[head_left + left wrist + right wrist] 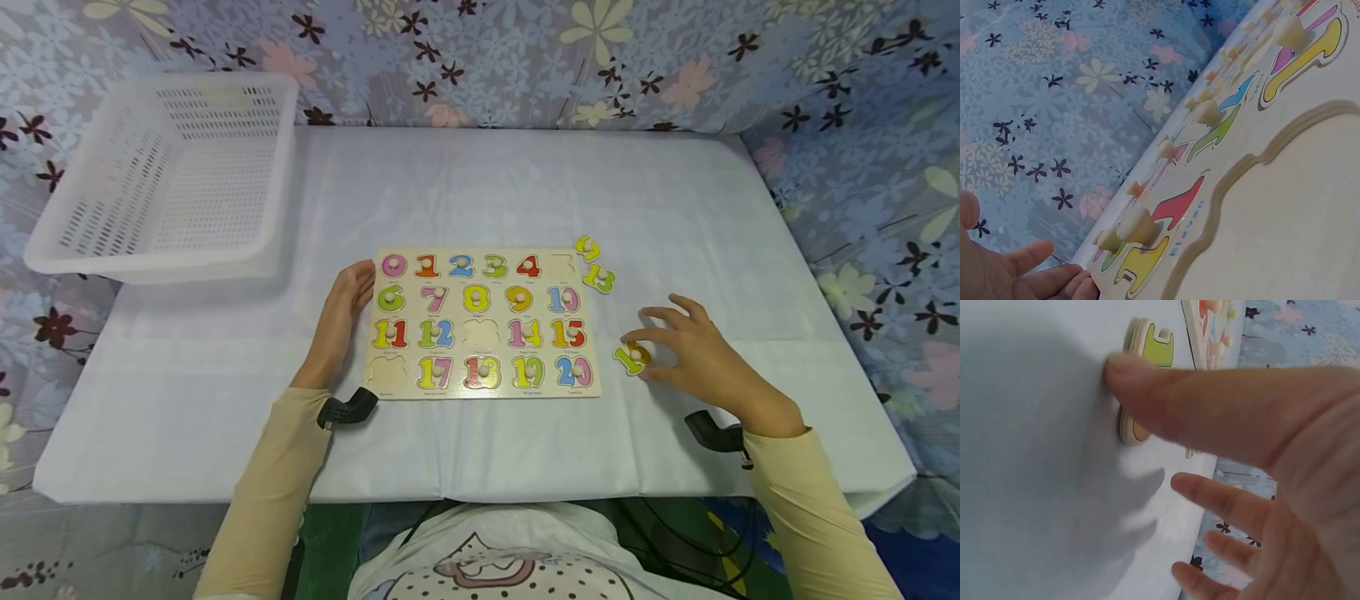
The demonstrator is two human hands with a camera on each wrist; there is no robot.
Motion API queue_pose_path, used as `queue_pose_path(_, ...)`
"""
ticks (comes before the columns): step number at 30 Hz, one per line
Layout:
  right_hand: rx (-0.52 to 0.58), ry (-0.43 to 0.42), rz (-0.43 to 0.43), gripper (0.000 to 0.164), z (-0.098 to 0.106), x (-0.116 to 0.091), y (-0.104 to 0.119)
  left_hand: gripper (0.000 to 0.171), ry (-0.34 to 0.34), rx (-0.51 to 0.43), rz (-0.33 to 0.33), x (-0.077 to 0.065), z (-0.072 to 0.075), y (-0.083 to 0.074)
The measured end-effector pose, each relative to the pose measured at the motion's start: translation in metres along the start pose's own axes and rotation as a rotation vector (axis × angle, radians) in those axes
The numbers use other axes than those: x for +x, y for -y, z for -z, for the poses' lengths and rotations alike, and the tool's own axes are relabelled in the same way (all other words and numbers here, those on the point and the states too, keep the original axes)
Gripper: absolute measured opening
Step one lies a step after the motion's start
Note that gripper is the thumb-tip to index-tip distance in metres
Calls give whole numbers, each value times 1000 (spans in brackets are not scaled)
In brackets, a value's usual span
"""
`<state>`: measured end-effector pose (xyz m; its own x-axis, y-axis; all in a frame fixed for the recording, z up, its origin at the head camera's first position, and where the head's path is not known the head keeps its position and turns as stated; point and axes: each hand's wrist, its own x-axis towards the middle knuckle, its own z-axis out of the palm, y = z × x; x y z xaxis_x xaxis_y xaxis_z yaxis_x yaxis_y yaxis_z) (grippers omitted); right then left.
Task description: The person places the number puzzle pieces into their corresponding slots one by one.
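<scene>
A wooden number puzzle board (386,372) lies mid-table, filled with several knobbed number pieces and showing three empty recesses. My left hand (347,292) rests its fingers along the board's left edge; in the left wrist view those fingers (1054,281) meet the edge near the eleven piece (1147,262). Right of the board, my right hand (701,358) has thumb and index finger apart on either side of a loose green and orange number piece (624,362). In the right wrist view the thumb (1197,403) covers that piece's middle, and the index finger is hidden.
A loose 13 piece (598,278) and a yellow number piece (587,247) lie by the board's upper right corner. At the table's back left stands a white plastic basket (258,242). Floral cloth (510,67) hangs behind the white-covered table (450,183).
</scene>
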<state>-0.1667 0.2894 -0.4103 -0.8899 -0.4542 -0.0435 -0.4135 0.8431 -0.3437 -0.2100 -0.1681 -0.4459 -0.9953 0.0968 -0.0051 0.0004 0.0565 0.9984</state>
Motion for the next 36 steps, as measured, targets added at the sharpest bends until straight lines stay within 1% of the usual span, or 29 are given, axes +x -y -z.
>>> queue_pose_path(9, -55, -51, -54, 39, 2, 1, -3, 60, -4, -5, 0, 0, -1, -1)
queue_pose_path(12, -40, -78, -51, 37, 4, 3, -1, 61, -1, 4, 0, 1, 0, 0)
queue_pose_path(15, -18, -85, -45, 34, 5, 12, 6, 61, -3, 19, 3, 1, 0, 1)
queue_pose_path(18, -5, -70, -20, 34, 2, 28, 19, 62, -7, 22, 3, 1, 1, 1)
queue_pose_path(20, 2, -63, 24, 35, -1, 41, 29, 62, -8, 21, 6, 1, 0, 1)
queue_pose_path(23, 11, -74, 130, 36, -8, 60, 48, 62, -6, 16, 5, 0, 1, 1)
queue_pose_path(26, 7, -79, 227, 37, -15, 80, 72, 63, -5, 21, 8, 0, 1, 1)
queue_pose_path(32, -36, -22, 357, 39, -31, 117, 133, 62, -8, 17, 11, 0, 3, 1)
queue_pose_path(36, -109, 30, 459, 41, -43, 135, 175, 62, 3, -3, 15, 1, 3, 1)
